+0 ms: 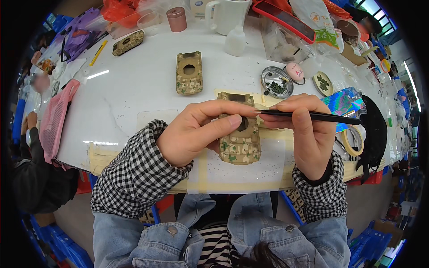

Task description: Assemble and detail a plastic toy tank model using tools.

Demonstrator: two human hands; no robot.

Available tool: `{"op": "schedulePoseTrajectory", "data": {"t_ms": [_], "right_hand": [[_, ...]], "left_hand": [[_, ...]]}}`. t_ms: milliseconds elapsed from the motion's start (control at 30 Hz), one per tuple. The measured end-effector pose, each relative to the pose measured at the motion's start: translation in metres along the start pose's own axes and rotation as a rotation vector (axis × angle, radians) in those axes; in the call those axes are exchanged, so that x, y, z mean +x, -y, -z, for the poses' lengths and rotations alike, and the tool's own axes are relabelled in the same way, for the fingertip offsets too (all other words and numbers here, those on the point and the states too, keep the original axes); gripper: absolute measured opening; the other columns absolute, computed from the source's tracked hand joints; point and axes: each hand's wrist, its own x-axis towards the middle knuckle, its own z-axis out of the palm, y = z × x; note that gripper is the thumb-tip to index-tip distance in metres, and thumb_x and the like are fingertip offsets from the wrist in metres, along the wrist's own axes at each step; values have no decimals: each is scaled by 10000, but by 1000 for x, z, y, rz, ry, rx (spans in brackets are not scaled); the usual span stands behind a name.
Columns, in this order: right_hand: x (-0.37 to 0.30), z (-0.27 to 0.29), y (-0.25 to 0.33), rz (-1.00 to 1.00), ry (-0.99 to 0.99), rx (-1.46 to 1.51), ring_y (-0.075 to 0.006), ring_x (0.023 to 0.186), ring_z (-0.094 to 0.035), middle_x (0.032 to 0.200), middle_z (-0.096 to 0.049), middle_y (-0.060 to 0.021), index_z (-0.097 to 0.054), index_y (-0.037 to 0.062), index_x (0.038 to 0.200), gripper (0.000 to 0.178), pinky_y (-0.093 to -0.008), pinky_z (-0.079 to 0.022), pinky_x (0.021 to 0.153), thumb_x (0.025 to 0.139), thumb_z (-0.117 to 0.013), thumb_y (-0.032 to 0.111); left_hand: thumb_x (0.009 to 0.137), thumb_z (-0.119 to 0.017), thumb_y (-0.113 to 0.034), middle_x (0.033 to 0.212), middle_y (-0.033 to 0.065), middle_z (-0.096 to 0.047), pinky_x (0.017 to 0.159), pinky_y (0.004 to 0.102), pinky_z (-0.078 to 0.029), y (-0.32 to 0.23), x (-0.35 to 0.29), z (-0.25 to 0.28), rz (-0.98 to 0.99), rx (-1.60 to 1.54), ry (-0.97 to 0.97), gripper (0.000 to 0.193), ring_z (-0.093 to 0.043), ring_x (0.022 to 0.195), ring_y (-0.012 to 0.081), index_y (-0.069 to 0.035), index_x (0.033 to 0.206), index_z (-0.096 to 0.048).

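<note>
My left hand (190,129) grips a camouflage-patterned model tank hull (240,149) from its left side, thumb on top near the round opening. The hull lies above a white sheet (263,172) edged with tape at the table's front. Between the fingers of my right hand (308,127) is a pair of black tweezers (344,119), held almost level. Its fine tips point left and meet my left index fingertip over the hull. Whether the tips pinch a small part is too small to tell.
Another camouflage hull (189,82) stands farther back, and a third (128,43) lies far left. Right of centre are a round tin (277,83) with small green parts and a small dish (322,84). A tape roll (360,145) lies right; a pink mesh bag (58,118) left.
</note>
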Motion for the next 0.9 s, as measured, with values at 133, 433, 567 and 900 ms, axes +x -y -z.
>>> {"op": "schedulePoseTrajectory", "data": {"t_ms": [133,433,567,900], "right_hand": [[0,-1,-2,-5,-9,-3,-192,870,-657,909,-631,-133,-561,-57,975,216,-276,-550,765,960,-491,146],[-1,0,-3,-20,-21,21,-196,866,-659,917,-630,-126,-563,-53,984,220,-279,-549,766,963,-488,152],[-1,0,-2,-24,-19,22,-197,868,-660,917,-631,-128,-564,-51,984,216,-277,-549,766,965,-483,148],[0,0,-3,-19,-16,20,-193,862,-662,913,-641,-137,-564,-51,980,224,-275,-549,765,969,-473,153]], "left_hand": [[942,-480,-113,1198,99,-577,979,296,-388,1,0,1,-12,24,3,286,-511,1126,145,9,1191,-551],[943,-479,-112,1200,100,-576,963,287,-397,1,0,1,0,34,0,293,-514,1114,136,11,1200,-545],[944,-478,-114,1199,100,-576,961,287,-398,1,0,1,-4,34,3,295,-515,1110,134,12,1203,-543],[944,-475,-125,1195,95,-578,950,281,-397,1,0,1,-5,42,14,305,-515,1097,127,12,1209,-541]]}}
